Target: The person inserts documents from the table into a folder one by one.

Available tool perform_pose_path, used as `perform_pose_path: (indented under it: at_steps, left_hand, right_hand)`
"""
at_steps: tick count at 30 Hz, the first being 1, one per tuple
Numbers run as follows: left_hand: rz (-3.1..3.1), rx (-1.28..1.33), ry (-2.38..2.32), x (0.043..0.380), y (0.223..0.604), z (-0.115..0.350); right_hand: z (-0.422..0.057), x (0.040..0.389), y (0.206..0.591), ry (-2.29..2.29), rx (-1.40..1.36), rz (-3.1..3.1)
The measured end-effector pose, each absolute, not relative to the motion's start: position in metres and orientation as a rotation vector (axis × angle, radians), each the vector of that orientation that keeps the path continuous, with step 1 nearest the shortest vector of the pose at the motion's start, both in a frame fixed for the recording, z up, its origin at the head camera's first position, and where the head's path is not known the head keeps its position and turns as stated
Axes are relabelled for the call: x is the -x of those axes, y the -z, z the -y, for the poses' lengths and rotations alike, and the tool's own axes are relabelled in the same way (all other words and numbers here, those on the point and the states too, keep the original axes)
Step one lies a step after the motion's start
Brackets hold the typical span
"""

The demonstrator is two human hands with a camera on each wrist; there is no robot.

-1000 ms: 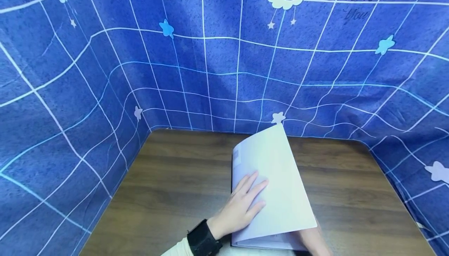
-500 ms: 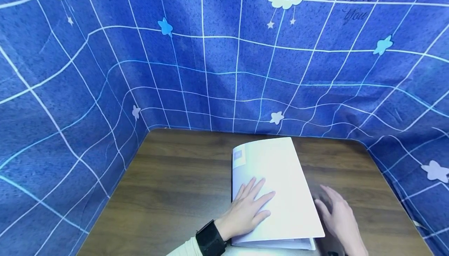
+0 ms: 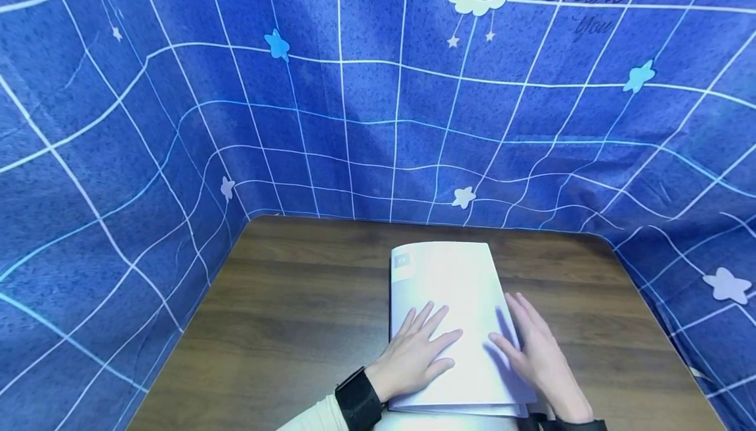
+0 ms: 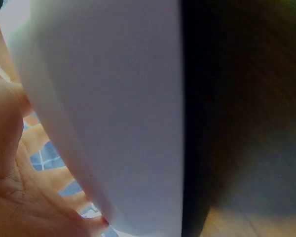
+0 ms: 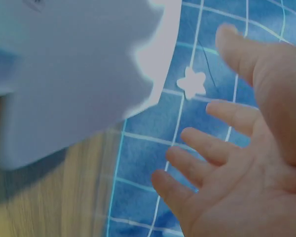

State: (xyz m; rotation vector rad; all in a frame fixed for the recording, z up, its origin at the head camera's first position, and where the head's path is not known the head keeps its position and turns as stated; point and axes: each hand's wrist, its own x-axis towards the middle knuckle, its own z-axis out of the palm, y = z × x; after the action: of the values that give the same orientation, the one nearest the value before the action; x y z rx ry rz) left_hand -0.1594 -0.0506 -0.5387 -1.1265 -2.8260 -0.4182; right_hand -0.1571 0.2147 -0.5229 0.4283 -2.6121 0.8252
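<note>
A white booklet (image 3: 461,280), its cover facing up and a small printed patch at the top left, lies on the table in the head view. My left hand (image 3: 416,359) rests flat on the cover's left half with fingers spread. My right hand (image 3: 537,352) is at the booklet's right edge, fingers extended and thumb over the cover. From the left wrist, the booklet's spine side (image 4: 118,108) rises beside my palm. In the right wrist view the open palm shows, apart from the booklet's corner (image 5: 79,79).
The brown wooden table (image 3: 295,300) extends on both sides of the booklet. A blue curtain (image 3: 283,129) with white grid lines, stars and clouds hangs at the back and sides. Each wrist wears a black band (image 3: 358,399).
The cover has come down from raised to nearly flat. My right hand moved out from under it to the right, then back over its right edge. The left hand stayed on the cover.
</note>
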Motion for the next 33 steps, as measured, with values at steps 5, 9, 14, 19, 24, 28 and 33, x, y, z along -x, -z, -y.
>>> perform_pose_path:
  at_steps: [5, 9, 14, 19, 24, 28, 33]
  left_hand:
    - [2.794, 1.14, 0.344, 0.16, 0.543, 0.051]
    - [2.81, 1.132, 0.344, 0.162, 0.544, 0.052]
    - [2.815, 1.134, 0.359, 0.164, 0.546, 0.054]
    - [2.826, 1.145, 0.383, 0.165, 0.548, 0.056]
    - [2.805, 1.152, 0.349, 0.165, 0.548, 0.057]
    - [2.785, 1.157, 0.324, 0.164, 0.549, 0.057]
    - [2.793, 1.151, 0.335, 0.164, 0.551, 0.056]
  right_hand:
    - [-0.198, 0.159, 0.531, -0.79, -0.494, 2.744]
    - [-0.188, 0.161, 0.539, -0.793, -0.51, 2.833]
    - [-0.181, 0.162, 0.547, -0.812, -0.507, 2.924]
    - [-0.178, 0.16, 0.552, -0.797, -0.497, 2.978]
    - [-0.177, 0.157, 0.555, -0.78, -0.515, 2.939]
    - [-0.176, 0.156, 0.558, -0.719, -0.533, 2.906]
    - [-0.175, 0.156, 0.562, -0.666, -0.538, 2.919]
